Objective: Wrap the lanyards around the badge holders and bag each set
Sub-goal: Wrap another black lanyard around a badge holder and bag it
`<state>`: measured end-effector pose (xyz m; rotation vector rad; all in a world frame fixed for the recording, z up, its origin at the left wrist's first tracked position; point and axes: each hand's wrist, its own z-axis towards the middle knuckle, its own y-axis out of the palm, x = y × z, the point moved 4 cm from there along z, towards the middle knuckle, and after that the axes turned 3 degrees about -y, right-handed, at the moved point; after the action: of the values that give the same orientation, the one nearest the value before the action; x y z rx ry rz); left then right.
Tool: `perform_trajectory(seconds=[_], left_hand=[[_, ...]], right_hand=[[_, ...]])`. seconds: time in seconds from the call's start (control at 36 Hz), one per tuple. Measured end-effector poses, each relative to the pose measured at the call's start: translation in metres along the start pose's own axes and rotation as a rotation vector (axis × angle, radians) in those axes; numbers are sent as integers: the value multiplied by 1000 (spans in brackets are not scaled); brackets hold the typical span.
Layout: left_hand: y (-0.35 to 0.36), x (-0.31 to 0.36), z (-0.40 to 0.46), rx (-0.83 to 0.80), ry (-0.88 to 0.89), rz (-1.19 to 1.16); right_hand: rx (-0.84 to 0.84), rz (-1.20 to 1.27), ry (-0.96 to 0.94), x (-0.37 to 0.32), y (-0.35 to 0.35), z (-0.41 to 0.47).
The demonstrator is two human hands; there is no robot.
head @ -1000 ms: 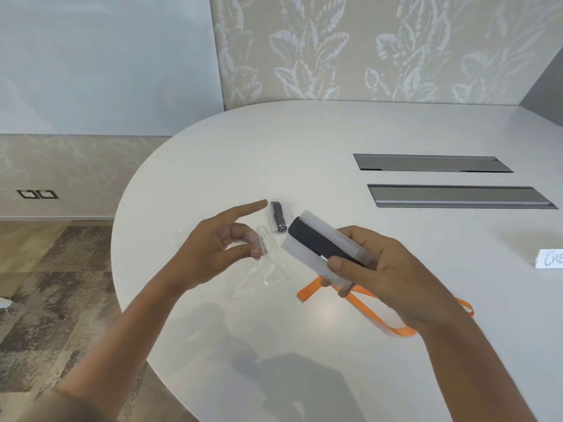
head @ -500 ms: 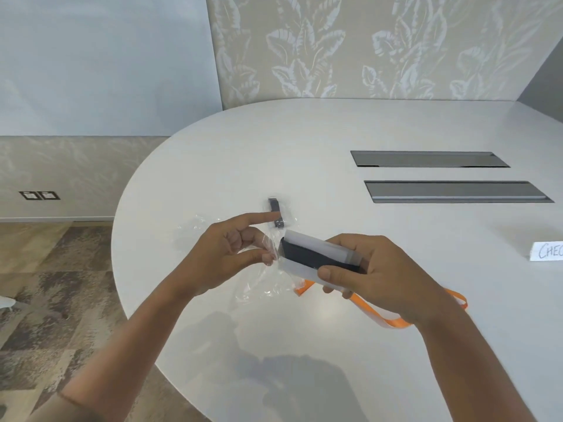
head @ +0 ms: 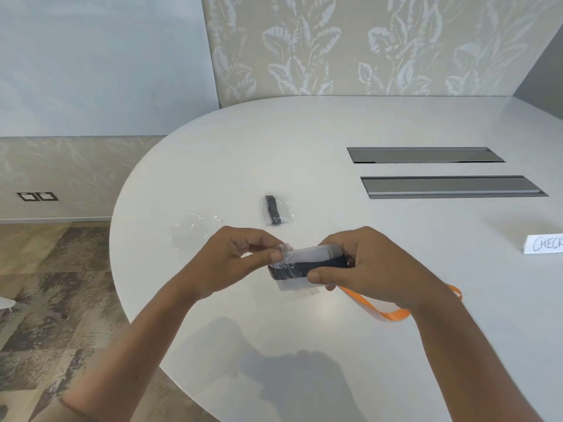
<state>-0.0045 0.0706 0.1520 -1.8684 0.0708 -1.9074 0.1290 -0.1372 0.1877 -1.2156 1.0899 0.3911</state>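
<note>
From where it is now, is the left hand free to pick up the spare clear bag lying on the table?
Probably not yet: the left hand pinches the mouth of the bag going over the wrapped badge holder. The spare clear bag lies unobstructed just beyond it.

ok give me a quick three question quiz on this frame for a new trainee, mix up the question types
1. True or false: the right hand grips a badge holder wrapped in a black lanyard.
2. What does the left hand pinch? A) the orange lanyard B) the edge of a clear bag C) the paper sign
3. Fill in: the orange lanyard lies on the white table, partly under the ____ forearm.

Key
1. True.
2. B: the clear bag is pinched at its edge, right at the wrapped holder's end.
3. Right.
</note>
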Motion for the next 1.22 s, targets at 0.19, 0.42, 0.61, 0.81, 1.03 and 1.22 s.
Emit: perform_trajectory(seconds=[0.19,0.42,0.61,0.81,1.03,1.22], left_hand=[[8,2,-2,102,-14,-128],[15,7,-3,263,-11,-272],[20,8,-4,325,-24,-345],[29,13,-4,410,-59,-464],[34,17,-6,517,-125,-571],[38,18,-6,526,-146,-639]], right_hand=[[40,42,-8,-5,2,4],[-85,-126,-30,-11,-1,2],[197,-12,-51,-10,-3,11],[416,16,-153,-14,-3,5],[401,-5,-235,-21,-4,5],[381,130,-192,-10,2,5]])
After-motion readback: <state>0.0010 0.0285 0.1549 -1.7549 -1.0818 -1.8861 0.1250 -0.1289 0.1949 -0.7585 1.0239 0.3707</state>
